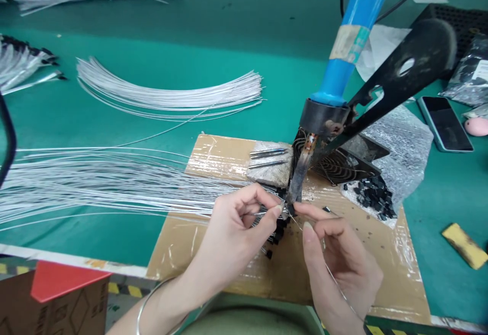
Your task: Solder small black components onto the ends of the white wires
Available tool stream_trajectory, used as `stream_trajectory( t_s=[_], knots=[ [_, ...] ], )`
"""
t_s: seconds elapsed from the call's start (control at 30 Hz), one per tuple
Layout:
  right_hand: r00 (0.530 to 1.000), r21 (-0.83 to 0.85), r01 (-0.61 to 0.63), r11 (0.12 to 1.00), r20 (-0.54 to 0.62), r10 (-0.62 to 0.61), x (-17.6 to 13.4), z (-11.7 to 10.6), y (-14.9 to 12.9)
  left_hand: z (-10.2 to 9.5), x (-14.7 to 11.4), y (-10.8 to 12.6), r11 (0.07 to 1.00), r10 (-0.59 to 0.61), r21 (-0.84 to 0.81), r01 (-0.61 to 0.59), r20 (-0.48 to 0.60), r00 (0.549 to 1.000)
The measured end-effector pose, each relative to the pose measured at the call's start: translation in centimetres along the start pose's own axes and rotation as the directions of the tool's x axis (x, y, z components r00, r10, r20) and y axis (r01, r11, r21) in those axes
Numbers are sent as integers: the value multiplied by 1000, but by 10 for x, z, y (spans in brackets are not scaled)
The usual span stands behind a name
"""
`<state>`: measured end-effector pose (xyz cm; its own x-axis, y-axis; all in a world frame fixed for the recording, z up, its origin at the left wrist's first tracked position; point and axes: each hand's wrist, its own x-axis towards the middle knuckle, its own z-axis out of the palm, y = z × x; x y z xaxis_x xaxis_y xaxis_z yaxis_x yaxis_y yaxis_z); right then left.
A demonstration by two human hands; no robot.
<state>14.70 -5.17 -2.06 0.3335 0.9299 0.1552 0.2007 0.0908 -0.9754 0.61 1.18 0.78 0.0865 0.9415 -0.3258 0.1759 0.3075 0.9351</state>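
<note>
My left hand (pixel 240 228) pinches the end of a thin white wire between thumb and forefinger, close under the iron's tip. My right hand (pixel 339 259) is closed on a strand of solder wire (pixel 339 288), which trails across the palm and reaches toward that same spot. A clamped soldering iron (pixel 353 32) with a blue handle points down between the hands, its tip (pixel 296 185) just above my fingertips. Black connectors (pixel 280 233) on wire ends lie beneath my left hand. The exact joint is too small to make out.
Loose white wires (pixel 114 182) spread to the left, with a curved bundle (pixel 171 91) behind. Cardboard (pixel 236 279) lies under the work. A pad (pixel 267 172) carries metal rods. Black pieces (pixel 375 198), a phone (pixel 446 124) and a yellow sponge (pixel 464 246) are at right.
</note>
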Motion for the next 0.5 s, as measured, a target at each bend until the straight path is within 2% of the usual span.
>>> stream_trajectory(
  t_s=[0.1,0.27,0.5],
  knots=[
    [1000,-5,2,1000,-1,-2,1,0,0,0,-1,0,1000,0,3,0,3,1000],
    [996,-35,76,996,47,-75,2,-5,5,0,1,-1,1000,1,-14,-1,6,1000],
    [996,-33,63,997,58,-61,3,-7,7,-1,3,-4,999,-20,-29,20,2,1000]
  ],
)
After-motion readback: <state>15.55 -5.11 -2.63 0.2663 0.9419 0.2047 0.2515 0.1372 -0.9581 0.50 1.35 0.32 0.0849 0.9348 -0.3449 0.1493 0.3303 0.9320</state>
